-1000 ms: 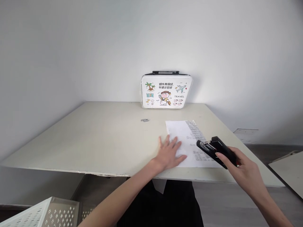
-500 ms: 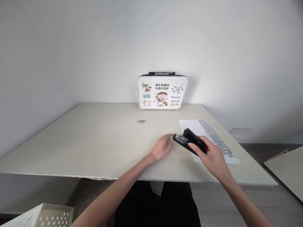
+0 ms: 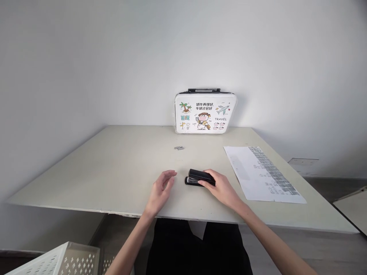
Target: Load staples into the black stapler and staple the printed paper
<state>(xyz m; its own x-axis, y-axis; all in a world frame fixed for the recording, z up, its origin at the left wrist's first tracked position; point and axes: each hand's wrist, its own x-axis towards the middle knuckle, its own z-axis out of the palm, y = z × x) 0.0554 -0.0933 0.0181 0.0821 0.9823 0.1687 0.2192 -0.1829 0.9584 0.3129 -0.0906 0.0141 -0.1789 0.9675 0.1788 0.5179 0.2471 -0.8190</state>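
A black stapler (image 3: 200, 175) rests on or just over the tabletop, its nose pointing left. My right hand (image 3: 220, 188) is closed around its rear end, thumb along the near side. To the left of the stapler, my left hand (image 3: 162, 190) is apart from it, holding nothing, with thumb and fingers parted and curved. Two small grey strips, which look like staples (image 3: 179, 148), lie beyond the hands. On the right is a printed sheet of paper (image 3: 243, 173) with a band of grey blocks along its right side.
A white case (image 3: 205, 124) with cartoon prints and a black handle stands against the wall at the back of the table (image 3: 86, 172). White perforated baskets (image 3: 80, 259) are below the front edge at left. Another pale surface (image 3: 352, 208) is at far right.
My right hand has brought the stapler left and lowered it, now level, away from the paper. My left hand has moved left, away from the stapler's nose. The view has shifted slightly.
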